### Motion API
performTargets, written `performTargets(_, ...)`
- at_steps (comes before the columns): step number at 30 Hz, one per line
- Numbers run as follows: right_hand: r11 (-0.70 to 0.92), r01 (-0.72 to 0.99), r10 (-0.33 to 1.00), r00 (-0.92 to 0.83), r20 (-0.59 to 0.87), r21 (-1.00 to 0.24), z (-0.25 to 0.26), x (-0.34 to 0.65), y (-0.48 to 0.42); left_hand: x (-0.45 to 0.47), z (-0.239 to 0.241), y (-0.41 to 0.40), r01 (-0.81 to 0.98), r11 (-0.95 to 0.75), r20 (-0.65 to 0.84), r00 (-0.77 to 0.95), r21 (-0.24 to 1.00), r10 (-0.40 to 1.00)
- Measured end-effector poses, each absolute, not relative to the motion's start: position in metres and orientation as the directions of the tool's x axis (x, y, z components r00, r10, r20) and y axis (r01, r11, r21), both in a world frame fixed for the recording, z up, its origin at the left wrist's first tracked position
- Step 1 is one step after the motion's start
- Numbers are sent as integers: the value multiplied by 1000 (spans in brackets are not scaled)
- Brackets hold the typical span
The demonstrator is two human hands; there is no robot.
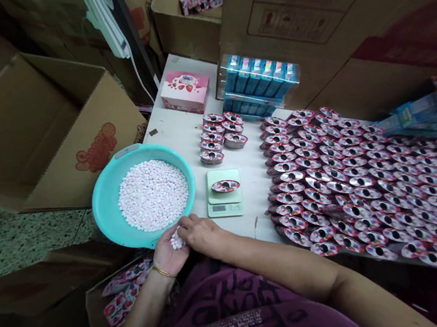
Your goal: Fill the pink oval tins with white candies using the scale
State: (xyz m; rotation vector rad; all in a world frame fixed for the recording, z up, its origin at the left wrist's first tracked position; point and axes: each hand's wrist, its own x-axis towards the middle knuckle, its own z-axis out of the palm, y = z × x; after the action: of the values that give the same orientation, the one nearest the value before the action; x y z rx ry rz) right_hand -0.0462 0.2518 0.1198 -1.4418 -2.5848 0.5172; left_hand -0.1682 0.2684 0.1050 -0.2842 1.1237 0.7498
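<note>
My left hand (171, 256) is turned palm up and cups a small heap of little white candies (176, 239), just past the near rim of a turquoise basin (105, 227). The curled fingers of my right hand (201, 234) close over that heap from the right, partly hiding it. More whitish-pink candies (152, 194) fill the middle of the basin. Right of the basin, a pale green digital scale (226, 210) carries one small oval-topped pack (225, 185) with a dark round opening.
Several similar packs (212, 156) stand behind the scale, and dense rows of packs (359, 182) cover the table's right side. At the back are a pink strawberry box (184, 88) and blue boxes (259, 81) in clear wrap. An open carton (72, 138) stands left; another carton (190, 31) is behind.
</note>
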Motion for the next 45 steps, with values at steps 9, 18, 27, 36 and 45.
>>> performTargets(9, 161, 575, 986, -137, 100, -802, 98, 5, 270, -133, 99, 292, -675, 710, -788, 319, 201, 526)
performTargets(18, -34, 790, 999, 16, -36, -613, 75, 76, 279, -115, 101, 304, -636, 752, -748, 411, 173, 520)
performTargets(27, -36, 746, 999, 24, -27, -665, 68, 80, 282, -124, 95, 302, -671, 721, -754, 384, 169, 534)
performTargets(36, -190, 409, 955, 288, -71, -893, 76, 99, 276, -147, 102, 310, -736, 654, -780, 302, 175, 549)
performTargets(45, -247, -169, 737, 607, -299, -954, 80, 123, 258, -180, 103, 320, -795, 564, -809, 172, 222, 562)
